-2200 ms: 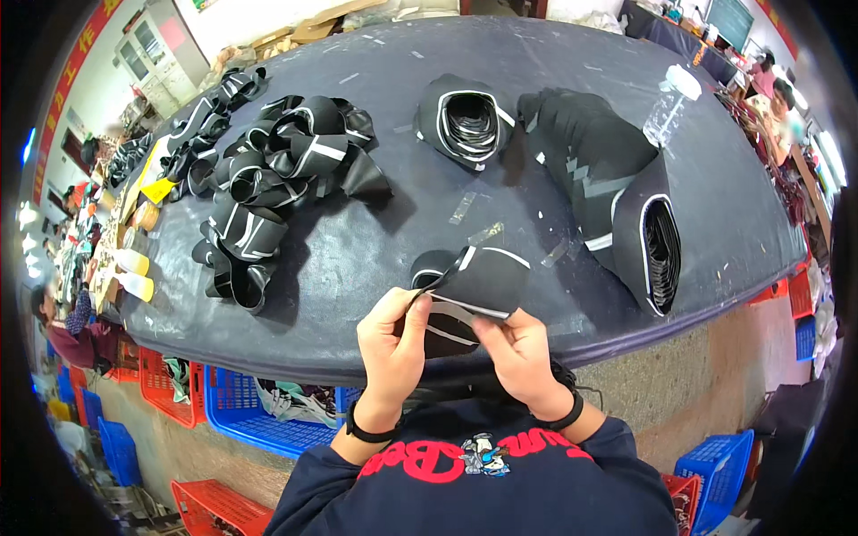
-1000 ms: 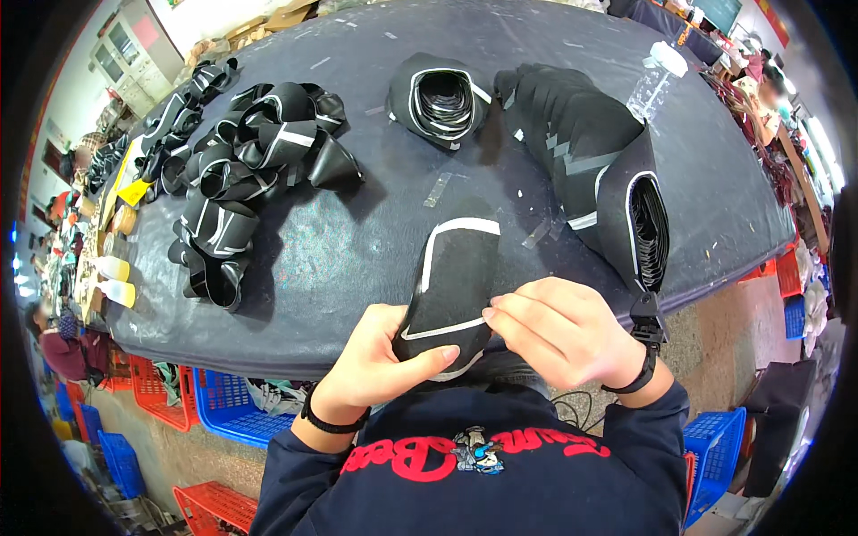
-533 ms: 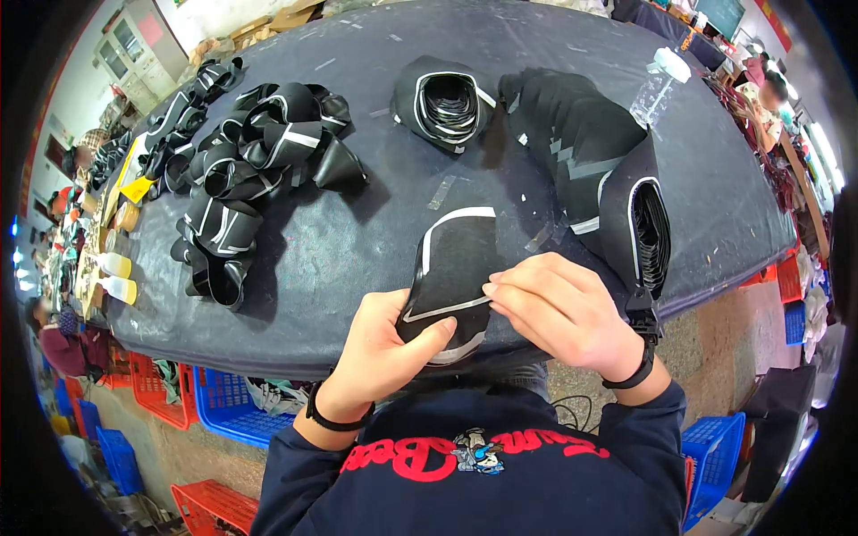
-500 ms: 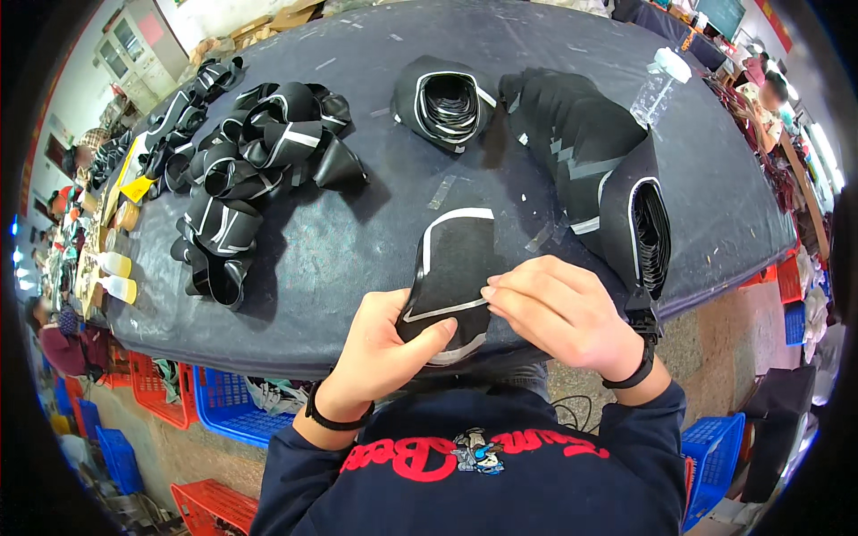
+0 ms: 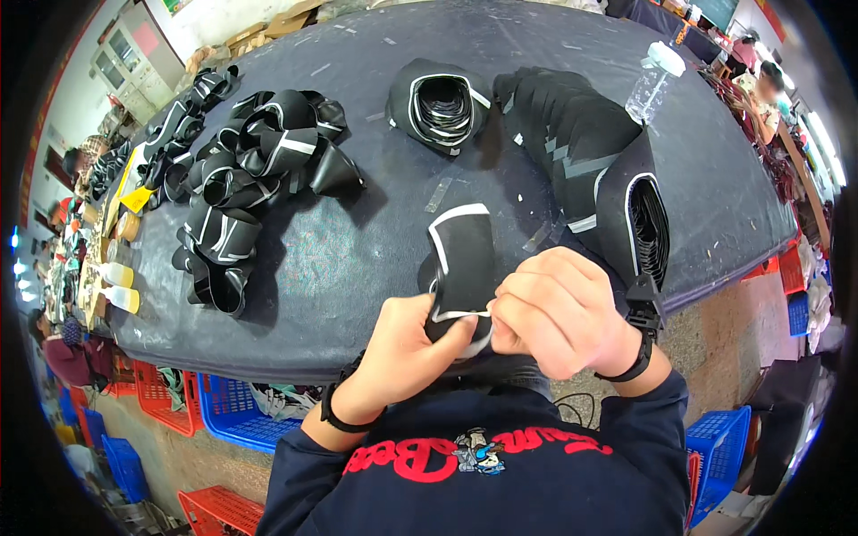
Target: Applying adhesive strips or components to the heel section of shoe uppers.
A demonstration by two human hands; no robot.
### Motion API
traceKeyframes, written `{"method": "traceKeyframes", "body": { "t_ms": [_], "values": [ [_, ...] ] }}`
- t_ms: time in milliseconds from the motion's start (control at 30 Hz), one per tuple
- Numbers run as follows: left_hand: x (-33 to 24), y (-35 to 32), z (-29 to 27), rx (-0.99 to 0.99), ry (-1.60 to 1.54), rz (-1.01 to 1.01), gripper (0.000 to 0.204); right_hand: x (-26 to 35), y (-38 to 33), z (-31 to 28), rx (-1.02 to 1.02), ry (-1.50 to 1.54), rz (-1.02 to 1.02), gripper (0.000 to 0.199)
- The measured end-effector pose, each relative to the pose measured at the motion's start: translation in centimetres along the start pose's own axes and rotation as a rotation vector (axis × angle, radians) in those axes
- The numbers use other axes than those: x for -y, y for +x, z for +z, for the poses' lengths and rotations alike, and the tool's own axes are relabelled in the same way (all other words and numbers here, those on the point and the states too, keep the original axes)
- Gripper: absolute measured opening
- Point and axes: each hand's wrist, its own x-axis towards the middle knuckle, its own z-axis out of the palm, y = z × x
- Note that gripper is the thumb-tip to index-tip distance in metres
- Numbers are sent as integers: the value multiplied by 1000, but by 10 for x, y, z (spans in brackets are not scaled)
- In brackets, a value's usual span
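Note:
A black fabric piece with white strips along its edges (image 5: pixel 466 259) is held just past the table's near edge. My left hand (image 5: pixel 402 348) grips its left side, thumb on top and the other fingers underneath. With its fingertips, my right hand (image 5: pixel 567 313) pinches the right end of a narrow white strip (image 5: pixel 460 314) that crosses the piece. The far end of the piece stands up in a curve, and its lower part is partly hidden by my hands.
A loose heap of curled black pieces (image 5: pixel 228 234) lies left on the dark table (image 5: pixel 331 286). Farther off stand a rolled bundle (image 5: pixel 400 100) and a long nested stack (image 5: pixel 585 125) of similar pieces. Beyond is a clear bottle (image 5: pixel 651 85). Blue (image 5: pixel 237 406) and red crates (image 5: pixel 165 397) are below.
The piece has bent upward from lying flatter. My right hand has closed in tighter on the white strip's end, and the strip now lifts into a ridge.

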Motion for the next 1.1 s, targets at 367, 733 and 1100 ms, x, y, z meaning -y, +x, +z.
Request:
{"method": "traceKeyframes", "body": {
  "t_ms": [367, 733, 1100],
  "values": [
    [-4, 7, -7, -257, -678, -3, 31, 26, -14, 7, 44, 630, 617, 21],
    [-8, 6, -34, -186, -148, -117, 34, 27, -14, 28, 99, 359, 436, 21],
    [4, 7, -16, -465, -412, -7, 35, 41, -23, 25, 137, 1326, 1105, 5]
  ]
}}
